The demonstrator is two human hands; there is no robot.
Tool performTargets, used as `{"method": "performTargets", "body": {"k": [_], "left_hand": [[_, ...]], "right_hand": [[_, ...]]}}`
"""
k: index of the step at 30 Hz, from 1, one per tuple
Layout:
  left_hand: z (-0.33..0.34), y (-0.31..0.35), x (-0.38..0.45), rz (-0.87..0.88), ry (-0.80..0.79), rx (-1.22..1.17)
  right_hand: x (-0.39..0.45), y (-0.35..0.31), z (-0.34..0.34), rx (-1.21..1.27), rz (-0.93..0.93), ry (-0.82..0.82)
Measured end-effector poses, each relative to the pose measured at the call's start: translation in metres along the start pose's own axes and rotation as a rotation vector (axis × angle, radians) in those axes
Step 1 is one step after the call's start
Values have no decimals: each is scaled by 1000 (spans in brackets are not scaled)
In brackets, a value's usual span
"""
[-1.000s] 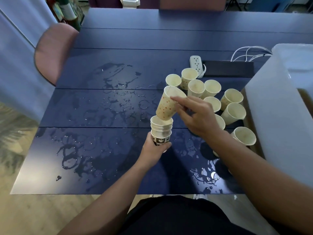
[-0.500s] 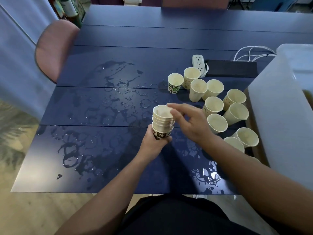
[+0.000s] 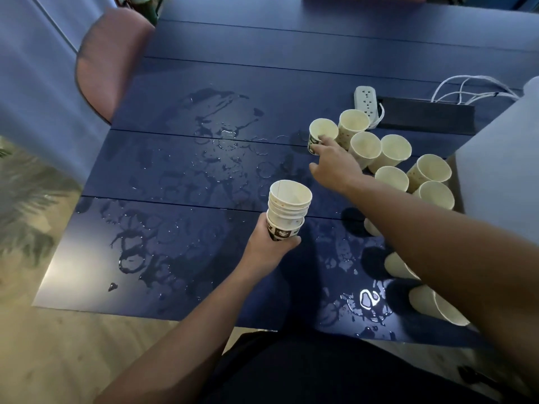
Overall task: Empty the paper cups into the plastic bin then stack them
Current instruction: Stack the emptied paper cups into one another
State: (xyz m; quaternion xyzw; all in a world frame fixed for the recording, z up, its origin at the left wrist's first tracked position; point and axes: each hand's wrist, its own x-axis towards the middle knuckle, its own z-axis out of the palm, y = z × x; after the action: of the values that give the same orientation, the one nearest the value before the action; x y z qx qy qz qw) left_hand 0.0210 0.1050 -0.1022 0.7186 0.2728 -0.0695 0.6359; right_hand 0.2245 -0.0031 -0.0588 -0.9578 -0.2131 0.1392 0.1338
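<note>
My left hand (image 3: 269, 247) grips the bottom of a stack of nested paper cups (image 3: 287, 209), held upright just above the wet blue table (image 3: 180, 182). My right hand (image 3: 334, 163) stretches forward with straight fingers. Its fingertips touch the side of a black-patterned cup (image 3: 319, 132) at the left end of a cluster of several loose cups (image 3: 390, 154). My right forearm partly hides more cups (image 3: 428, 301) nearer to me. The translucent plastic bin (image 3: 495, 176) stands at the right edge.
Puddles and ring marks of water cover the table's middle and near edge. A white power strip (image 3: 366, 100) with cables and a black flat object (image 3: 425, 115) lie behind the cups. A pink chair (image 3: 108, 59) stands at the table's far left.
The dotted cup my right hand held went onto the stack. My right hand then let go and reached forward to the black-patterned cup. My left hand kept holding the stack.
</note>
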Motion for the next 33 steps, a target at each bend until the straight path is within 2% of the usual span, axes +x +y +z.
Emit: {"method": "performTargets", "body": {"k": [8, 13, 17, 22, 24, 28, 33], "left_hand": [[-4, -5, -7, -31, -8, 9], [-6, -8, -10, -45, -12, 27], [-8, -9, -11, -53, -7, 25], [-8, -11, -8, -41, 12, 16], [-6, -12, -6, -43, 18, 11], [-3, -13, -3, -28, 10, -5], [2, -9, -4, -16, 14, -55]], "right_hand": [[39, 3, 1, -132, 60, -148], [40, 6, 3, -168, 28, -166], [28, 9, 8, -7, 17, 43], [6, 1, 6, 324, -33, 339], [-7, -9, 0, 479, -56, 413], [-37, -32, -13, 631, -116, 566], [-83, -45, -18, 672, -321, 667]]}}
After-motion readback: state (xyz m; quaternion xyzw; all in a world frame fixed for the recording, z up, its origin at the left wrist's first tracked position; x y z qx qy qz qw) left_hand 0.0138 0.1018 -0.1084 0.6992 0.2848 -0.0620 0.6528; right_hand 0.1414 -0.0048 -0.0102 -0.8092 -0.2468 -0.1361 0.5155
